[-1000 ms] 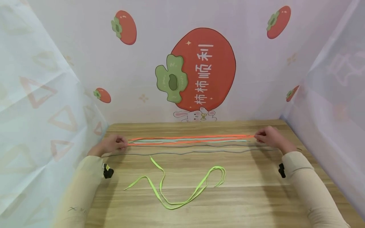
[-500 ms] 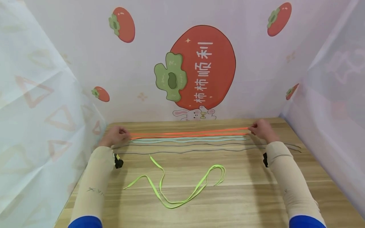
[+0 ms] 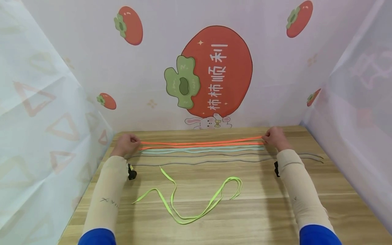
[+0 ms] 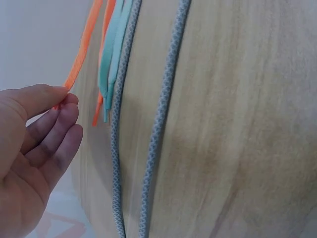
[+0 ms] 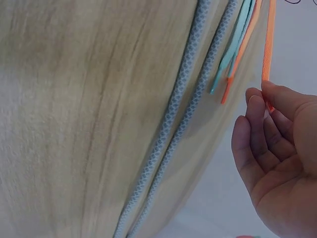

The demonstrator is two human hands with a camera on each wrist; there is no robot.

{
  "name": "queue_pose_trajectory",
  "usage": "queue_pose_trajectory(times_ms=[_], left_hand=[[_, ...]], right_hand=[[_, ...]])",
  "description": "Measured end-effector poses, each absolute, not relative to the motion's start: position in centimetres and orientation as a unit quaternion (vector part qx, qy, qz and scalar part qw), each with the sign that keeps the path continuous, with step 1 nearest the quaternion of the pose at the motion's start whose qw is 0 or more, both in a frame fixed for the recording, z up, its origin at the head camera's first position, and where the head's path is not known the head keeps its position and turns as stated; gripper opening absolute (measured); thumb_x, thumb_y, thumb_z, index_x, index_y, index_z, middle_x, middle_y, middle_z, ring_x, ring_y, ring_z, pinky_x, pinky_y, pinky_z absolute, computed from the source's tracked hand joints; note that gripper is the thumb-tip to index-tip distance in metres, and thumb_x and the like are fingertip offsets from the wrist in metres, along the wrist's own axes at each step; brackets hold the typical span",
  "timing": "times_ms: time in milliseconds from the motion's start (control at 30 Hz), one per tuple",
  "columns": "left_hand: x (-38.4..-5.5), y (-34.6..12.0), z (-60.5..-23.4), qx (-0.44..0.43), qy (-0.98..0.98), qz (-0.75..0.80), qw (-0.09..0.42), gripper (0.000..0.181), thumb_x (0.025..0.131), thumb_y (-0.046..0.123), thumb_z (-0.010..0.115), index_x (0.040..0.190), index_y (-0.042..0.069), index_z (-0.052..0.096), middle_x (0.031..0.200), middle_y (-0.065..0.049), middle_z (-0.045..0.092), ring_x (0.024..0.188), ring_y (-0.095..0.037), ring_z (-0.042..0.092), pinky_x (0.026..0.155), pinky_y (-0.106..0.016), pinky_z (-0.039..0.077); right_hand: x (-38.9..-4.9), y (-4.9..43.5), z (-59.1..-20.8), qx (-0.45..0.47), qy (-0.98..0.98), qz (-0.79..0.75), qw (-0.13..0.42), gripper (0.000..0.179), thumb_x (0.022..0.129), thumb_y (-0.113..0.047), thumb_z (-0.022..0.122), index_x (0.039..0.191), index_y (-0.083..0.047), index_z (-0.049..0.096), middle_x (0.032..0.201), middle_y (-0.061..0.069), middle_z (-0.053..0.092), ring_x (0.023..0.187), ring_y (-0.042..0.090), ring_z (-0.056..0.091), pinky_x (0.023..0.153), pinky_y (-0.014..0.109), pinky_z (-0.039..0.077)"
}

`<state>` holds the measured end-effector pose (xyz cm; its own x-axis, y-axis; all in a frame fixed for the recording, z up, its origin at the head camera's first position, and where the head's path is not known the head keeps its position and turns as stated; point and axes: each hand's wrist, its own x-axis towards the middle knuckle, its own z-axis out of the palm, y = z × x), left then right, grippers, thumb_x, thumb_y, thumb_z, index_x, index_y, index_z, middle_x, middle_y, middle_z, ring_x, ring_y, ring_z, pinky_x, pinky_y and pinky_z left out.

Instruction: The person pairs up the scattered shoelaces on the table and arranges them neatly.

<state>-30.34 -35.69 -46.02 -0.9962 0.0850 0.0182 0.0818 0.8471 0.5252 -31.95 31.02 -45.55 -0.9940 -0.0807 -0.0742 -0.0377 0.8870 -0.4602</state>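
Note:
My left hand [image 3: 126,144] pinches the left end of an orange flat shoelace [image 4: 77,64] between thumb and fingertips. At the other end, my right hand [image 5: 277,144] pinches the same lace, its tip showing below the thumb. The lace spans the far part of the table with a slight sag. Just nearer lies a second orange shoelace [image 5: 241,49], its tips loose at both sides. Beside it run two mint strands [image 4: 103,69], close together. Nearer still, two grey patterned cords [image 4: 161,109] stretch sideways in gentle waves and extend past my right hand.
A lime-green shoelace [image 3: 183,223] lies in loose curves on the wooden table [image 3: 245,224], nearer to me. Behind the table's far edge stands a white backdrop [image 3: 269,85] with printed persimmons; similar sheets close off both sides.
Both hands have moved inward and away from me with the orange lace, off the mint strands. The held lace now sags slightly. The second orange lace lies on the far side of the mint strands.

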Motion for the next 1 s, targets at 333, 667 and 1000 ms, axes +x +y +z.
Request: queue_pose_trajectory(times_ms=[333,667,1000], left_hand=[[-30.2,-35.2,-46.5,0.046,0.958,0.282,0.015,0.022,0.103,0.016,0.067,0.110,-0.003,0.075,0.107,-0.021,0.077,0.103,-0.036,0.070,0.092,-0.053,0.055],[-29.4,-36.4,-46.9,0.082,0.954,0.286,0.018,0.043,0.108,0.023,0.060,0.136,-0.009,0.063,0.133,-0.030,0.068,0.123,-0.047,0.065,0.105,-0.060,0.052],[-27.5,-32.2,-44.0,0.225,0.939,0.258,0.043,0.025,0.103,0.007,0.065,0.124,-0.005,0.073,0.121,-0.026,0.074,0.109,-0.039,0.073,0.094,-0.052,0.060]], right_hand=[[-31.6,31.2,-45.7,-0.019,0.968,-0.247,0.045,0.034,0.104,-0.013,0.062,0.078,0.005,0.074,0.059,0.002,0.061,0.051,0.009,0.037,0.052,0.028,0.036],[-31.2,31.2,-45.2,-0.018,0.969,-0.236,0.068,0.046,0.104,-0.015,0.063,0.060,-0.014,0.048,0.054,-0.005,0.040,0.051,0.009,0.036,0.049,0.027,0.035],[-29.2,28.1,-43.4,-0.140,0.973,-0.161,0.084,0.022,0.102,-0.019,0.068,0.089,-0.002,0.072,0.071,0.002,0.058,0.066,0.016,0.048,0.063,0.032,0.040]])
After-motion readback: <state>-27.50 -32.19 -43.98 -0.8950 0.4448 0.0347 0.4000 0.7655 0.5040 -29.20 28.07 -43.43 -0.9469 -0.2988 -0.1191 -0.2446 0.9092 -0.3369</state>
